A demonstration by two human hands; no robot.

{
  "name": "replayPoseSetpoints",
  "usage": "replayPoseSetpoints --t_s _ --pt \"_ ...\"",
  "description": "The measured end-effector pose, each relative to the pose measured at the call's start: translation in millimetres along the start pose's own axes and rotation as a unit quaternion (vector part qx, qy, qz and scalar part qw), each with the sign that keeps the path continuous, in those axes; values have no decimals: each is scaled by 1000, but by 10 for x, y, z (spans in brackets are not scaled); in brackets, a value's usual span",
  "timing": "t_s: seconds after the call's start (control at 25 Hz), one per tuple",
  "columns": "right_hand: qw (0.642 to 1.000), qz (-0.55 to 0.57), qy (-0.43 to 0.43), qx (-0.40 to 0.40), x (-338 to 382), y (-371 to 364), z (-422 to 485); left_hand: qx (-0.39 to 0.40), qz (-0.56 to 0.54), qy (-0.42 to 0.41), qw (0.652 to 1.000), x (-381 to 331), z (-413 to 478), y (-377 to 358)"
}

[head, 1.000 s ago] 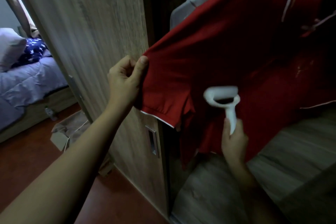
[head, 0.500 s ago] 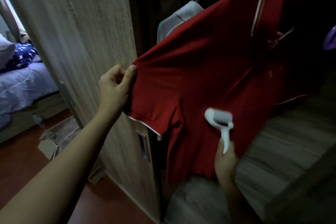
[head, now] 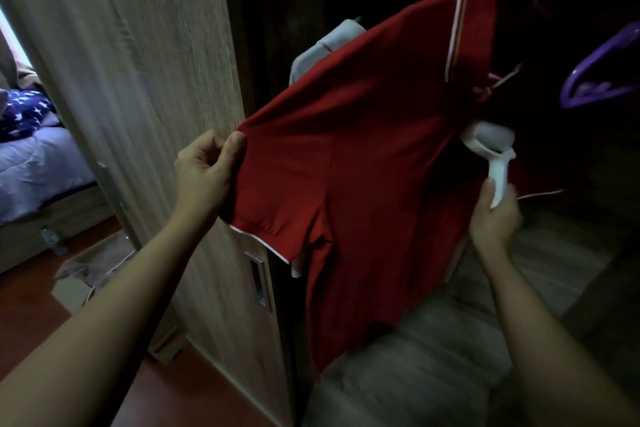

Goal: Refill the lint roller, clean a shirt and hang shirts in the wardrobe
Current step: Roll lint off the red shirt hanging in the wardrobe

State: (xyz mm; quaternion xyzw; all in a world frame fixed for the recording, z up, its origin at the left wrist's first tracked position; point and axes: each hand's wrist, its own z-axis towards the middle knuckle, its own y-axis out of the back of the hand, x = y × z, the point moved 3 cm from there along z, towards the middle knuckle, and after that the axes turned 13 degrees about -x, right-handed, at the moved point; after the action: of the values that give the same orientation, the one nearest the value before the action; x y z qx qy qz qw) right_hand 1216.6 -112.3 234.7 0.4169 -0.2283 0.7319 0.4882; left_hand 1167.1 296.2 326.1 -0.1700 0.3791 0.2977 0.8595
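The red shirt [head: 346, 156] in my fingers [head: 235, 146] is soft matt knit cloth, with flat white trim on the sleeve hem and collar; the lint roller [head: 491, 146] looks like smooth white plastic, slightly shiny; the wardrobe door [head: 145, 80] is pale wood-grain, matt and a bit streaky, and its recessed handle [head: 259, 282] looks like brushed metal; the purple hanger [head: 602, 73] is glossy plastic; the bed cover [head: 38, 166] is soft lilac cloth; the floor [head: 27, 315] is smooth reddish-brown with a dull sheen.
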Motion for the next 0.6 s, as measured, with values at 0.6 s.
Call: replayPoseSetpoints --t_s 0.6 --pt "980 12 -50 191 -83 192 -1766 15 4 -10 1000 -38 2 3"
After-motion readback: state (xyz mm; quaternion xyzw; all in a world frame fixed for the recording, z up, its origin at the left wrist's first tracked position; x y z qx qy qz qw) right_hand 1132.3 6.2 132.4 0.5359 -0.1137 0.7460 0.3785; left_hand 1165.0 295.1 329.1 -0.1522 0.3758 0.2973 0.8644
